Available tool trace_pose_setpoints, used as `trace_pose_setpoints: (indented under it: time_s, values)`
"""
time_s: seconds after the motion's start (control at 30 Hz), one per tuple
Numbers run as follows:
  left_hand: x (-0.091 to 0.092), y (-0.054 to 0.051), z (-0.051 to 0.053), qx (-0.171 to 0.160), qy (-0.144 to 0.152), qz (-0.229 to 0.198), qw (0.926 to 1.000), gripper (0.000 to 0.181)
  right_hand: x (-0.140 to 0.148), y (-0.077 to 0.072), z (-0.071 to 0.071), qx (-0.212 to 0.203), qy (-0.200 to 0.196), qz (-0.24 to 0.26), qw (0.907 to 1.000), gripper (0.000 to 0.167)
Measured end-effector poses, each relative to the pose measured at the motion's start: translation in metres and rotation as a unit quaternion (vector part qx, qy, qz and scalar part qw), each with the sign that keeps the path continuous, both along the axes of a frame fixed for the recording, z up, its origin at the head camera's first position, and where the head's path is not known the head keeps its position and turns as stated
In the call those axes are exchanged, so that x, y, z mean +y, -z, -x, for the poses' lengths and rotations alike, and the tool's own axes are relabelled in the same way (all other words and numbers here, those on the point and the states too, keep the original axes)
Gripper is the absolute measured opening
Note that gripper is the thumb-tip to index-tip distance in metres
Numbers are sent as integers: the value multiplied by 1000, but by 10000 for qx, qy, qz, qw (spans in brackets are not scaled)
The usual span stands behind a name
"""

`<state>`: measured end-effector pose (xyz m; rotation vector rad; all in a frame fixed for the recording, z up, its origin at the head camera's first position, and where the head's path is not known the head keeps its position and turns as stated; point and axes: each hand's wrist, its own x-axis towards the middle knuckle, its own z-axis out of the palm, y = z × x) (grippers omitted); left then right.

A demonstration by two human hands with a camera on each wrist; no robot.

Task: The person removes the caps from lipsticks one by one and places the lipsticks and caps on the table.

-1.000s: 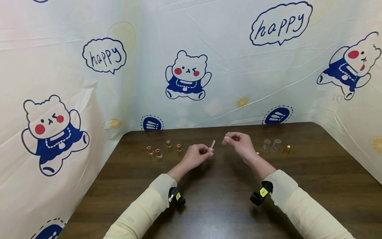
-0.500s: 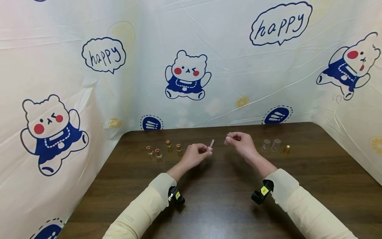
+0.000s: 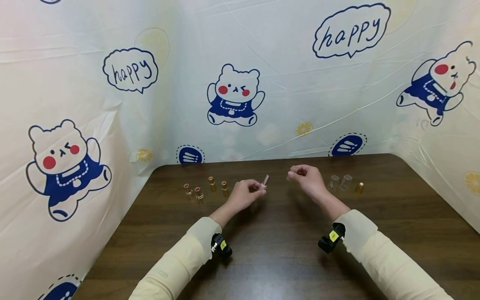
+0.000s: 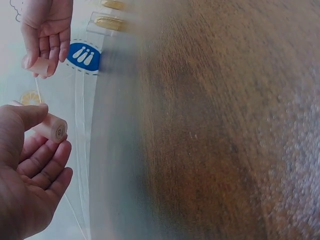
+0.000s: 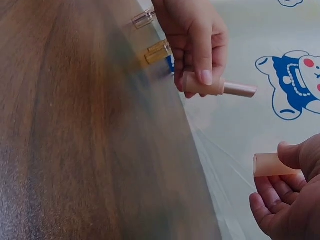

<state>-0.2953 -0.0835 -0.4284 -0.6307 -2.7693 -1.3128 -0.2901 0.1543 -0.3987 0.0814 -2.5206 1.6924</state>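
My left hand (image 3: 243, 196) pinches the pale pink base of an uncapped lipstick (image 3: 266, 181) between thumb and fingers. Its shiny inner tube points up and away in the head view; the right wrist view shows the bare metallic tube (image 5: 240, 89) sticking out of the base. A round label marks the bottom end (image 4: 60, 131) in the left wrist view. Apart from it, to the right, my right hand (image 3: 310, 182) holds a matching pale pink cap (image 5: 270, 165), its open end facing the lipstick. Fingers hide much of the cap in the head view.
Several gold lipstick tubes (image 3: 198, 194) stand at the left on the brown wooden table (image 3: 262, 241). Two clear caps (image 3: 346, 181) and a gold cap (image 3: 359, 187) stand at the right, beyond my right wrist. A printed curtain (image 3: 285, 100) hangs behind the table.
My right hand has drifted right with the pink cap, widening the gap to the lipstick. My left hand has barely moved. A gold piece beside the right wrist is now hidden.
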Motion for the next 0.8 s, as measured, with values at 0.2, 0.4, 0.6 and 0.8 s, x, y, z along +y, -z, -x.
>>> trace_pose_setpoints:
  time_s: [0.2,0.4,0.6,0.8]
  values:
    - [0,0,0,-30,-30,-38,10000,12,1,7,2,-8,67,-224,9997,23]
    - [0,2,1,-26,-41,-78,10000,12,0,13,5,91,112,-476,9988,24]
    - [-1,4,1,-86,-72,-91,9999,10,-1,19,3,57,60,-764,9970,21]
    - [-2,6,2,-63,-73,-96,9999,9,0,19,2,6,42,-864,9963,18]
